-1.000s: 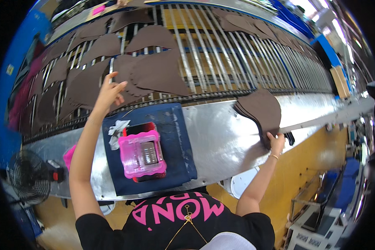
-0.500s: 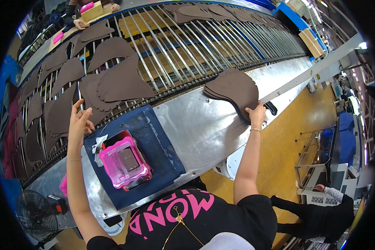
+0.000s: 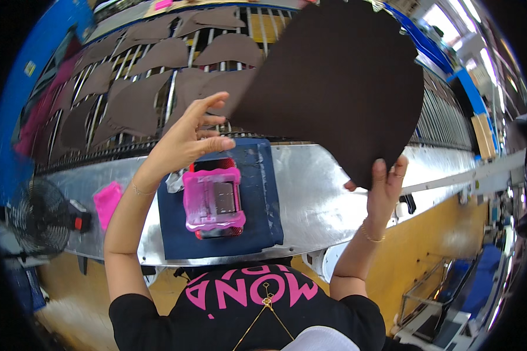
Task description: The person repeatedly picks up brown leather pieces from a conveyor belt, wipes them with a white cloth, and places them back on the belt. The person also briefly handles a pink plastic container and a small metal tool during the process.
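My right hand [image 3: 382, 188] grips the lower edge of a stack of dark brown cut pieces [image 3: 345, 88], raised up close in front of me. My left hand [image 3: 187, 137] reaches toward the stack's left corner with fingers spread, touching or almost touching it. Below my hands a dark blue mat [image 3: 263, 205] lies on the metal bench [image 3: 316, 193], with a pink and red stamp-like tool [image 3: 212, 200] resting on it.
Several brown cut pieces [image 3: 129, 105] lie spread over a roller conveyor [image 3: 257, 23] behind the bench. A pink pad [image 3: 107, 202] and a small black fan [image 3: 38, 217] sit at the left. The floor at the right is yellow [image 3: 433, 234].
My right hand has lifted the brown stack off the bench's right side up in front of me. My left hand left the pieces on the conveyor and came toward the stack.
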{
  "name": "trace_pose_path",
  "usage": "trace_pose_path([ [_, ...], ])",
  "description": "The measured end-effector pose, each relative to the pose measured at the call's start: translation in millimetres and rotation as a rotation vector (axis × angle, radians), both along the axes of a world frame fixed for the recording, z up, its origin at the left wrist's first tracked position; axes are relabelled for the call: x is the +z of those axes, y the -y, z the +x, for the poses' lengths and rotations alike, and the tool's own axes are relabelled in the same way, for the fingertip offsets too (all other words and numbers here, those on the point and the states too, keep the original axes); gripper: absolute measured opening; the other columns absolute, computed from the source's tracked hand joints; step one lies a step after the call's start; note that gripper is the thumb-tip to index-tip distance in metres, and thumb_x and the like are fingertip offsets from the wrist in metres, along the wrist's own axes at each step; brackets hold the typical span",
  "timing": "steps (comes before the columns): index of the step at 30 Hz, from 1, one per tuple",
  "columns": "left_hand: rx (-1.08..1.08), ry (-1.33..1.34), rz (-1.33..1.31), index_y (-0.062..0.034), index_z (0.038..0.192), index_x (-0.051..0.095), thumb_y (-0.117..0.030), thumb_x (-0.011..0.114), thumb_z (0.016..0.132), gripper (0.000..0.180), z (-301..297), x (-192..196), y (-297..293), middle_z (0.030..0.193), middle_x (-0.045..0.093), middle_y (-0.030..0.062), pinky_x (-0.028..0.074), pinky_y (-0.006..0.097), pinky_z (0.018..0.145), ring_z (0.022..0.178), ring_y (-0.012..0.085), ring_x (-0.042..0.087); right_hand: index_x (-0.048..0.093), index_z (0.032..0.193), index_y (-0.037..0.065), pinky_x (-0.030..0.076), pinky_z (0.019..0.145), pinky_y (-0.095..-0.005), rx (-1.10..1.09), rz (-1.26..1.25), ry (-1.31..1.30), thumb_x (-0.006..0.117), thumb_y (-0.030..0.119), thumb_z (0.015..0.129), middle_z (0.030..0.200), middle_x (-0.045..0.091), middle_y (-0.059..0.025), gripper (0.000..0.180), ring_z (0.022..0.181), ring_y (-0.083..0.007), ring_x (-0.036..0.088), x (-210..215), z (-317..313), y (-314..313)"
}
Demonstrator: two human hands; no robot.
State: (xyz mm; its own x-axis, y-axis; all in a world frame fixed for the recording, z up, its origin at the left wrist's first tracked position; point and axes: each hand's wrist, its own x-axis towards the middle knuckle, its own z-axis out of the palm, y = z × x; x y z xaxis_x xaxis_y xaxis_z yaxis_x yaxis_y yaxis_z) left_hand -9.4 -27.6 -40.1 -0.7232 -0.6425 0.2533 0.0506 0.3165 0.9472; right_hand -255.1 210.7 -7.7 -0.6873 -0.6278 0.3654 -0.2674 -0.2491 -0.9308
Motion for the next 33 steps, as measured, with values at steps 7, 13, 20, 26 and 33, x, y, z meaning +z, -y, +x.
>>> trace_pose_path([
  [7,0.344,0.118,0.025,0.0016,0.105,0.060,-0.017,0.059,0.092,0.022,130,64,-3,0.068,0.061,0.0038,0.045,0.021,0.044,0.055,0.0107,0.061,0.061,0.104,0.001,0.052,0.066,-0.0301,0.428,0.158,-0.277,0.066,0.009,0.086,0.085,0.067,-0.0134,0.021,0.078,-0.0234,0.068,-33,80,64],
  [13,0.546,0.208,-0.118,0.0007,0.101,0.062,-0.007,0.059,0.091,0.013,213,58,-28,0.071,0.062,0.0022,0.044,0.019,0.050,0.058,0.0072,0.059,0.068,0.098,0.007,0.047,0.073,-0.0326,0.576,0.045,-0.643,0.069,0.000,0.076,0.083,0.069,-0.0083,0.024,0.069,-0.0219,0.062,-47,121,90],
  [20,0.459,0.304,-0.058,0.0033,0.089,0.061,-0.002,0.057,0.090,0.006,177,30,-56,0.073,0.059,0.0020,0.044,0.019,0.046,0.056,0.0083,0.061,0.069,0.098,0.010,0.045,0.076,-0.0325,0.576,0.117,-0.876,0.061,-0.010,0.068,0.091,0.070,-0.0047,0.036,0.075,-0.0190,0.064,-47,83,66],
  [26,0.133,0.394,-0.055,0.0051,0.085,0.063,-0.002,0.064,0.084,0.007,110,7,-42,0.072,0.056,0.0068,0.045,0.024,0.045,0.053,0.0137,0.061,0.069,0.099,0.007,0.045,0.075,-0.0325,0.486,0.349,-0.626,0.062,-0.007,0.076,0.089,0.070,-0.0082,0.028,0.071,-0.0238,0.061,-74,34,0],
  [33,-0.167,0.464,-0.566,-0.0085,0.079,0.071,-0.020,0.071,0.076,0.012,23,14,-55,0.080,0.051,0.0048,0.046,0.036,0.064,0.079,0.0233,0.058,0.062,0.084,0.000,0.037,0.064,-0.0211,0.168,0.329,-0.059,0.064,0.003,0.087,0.074,0.057,-0.0006,0.005,0.070,-0.0072,0.046,-77,-52,-92],
])
